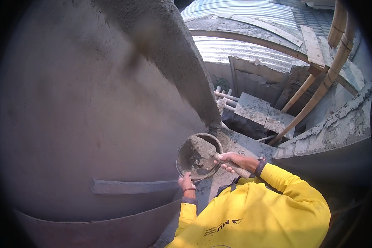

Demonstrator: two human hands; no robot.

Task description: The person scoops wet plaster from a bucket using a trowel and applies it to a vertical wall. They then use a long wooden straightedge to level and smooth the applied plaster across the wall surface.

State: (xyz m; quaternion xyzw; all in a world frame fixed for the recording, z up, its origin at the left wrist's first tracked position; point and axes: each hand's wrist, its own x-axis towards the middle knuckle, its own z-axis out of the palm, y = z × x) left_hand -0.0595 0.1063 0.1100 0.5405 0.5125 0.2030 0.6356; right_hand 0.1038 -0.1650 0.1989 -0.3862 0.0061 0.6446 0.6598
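A round bucket (179, 162), smeared with grey mortar, stands or hangs close to the wall in front of me; what bears its weight is hidden. My left hand (186, 182) grips its near rim, fingers closed. In my right hand (231, 160) is the handle of a trowel (237, 169), which slants down toward my sleeve. The trowel's blade lies inside the bucket, coated in mortar and hard to tell apart from it. Wet mortar (200, 163) covers part of the bucket's inside.
A large grey plastered wall (95, 107) rises at the left, with a rough, darker edge (173, 53). A thin strip (132, 187) sticks out low on it. Bamboo poles (337, 70), mortar-spotted boards (252, 108) and a rough wall top (330, 136) lie at the right, beside a dark gap.
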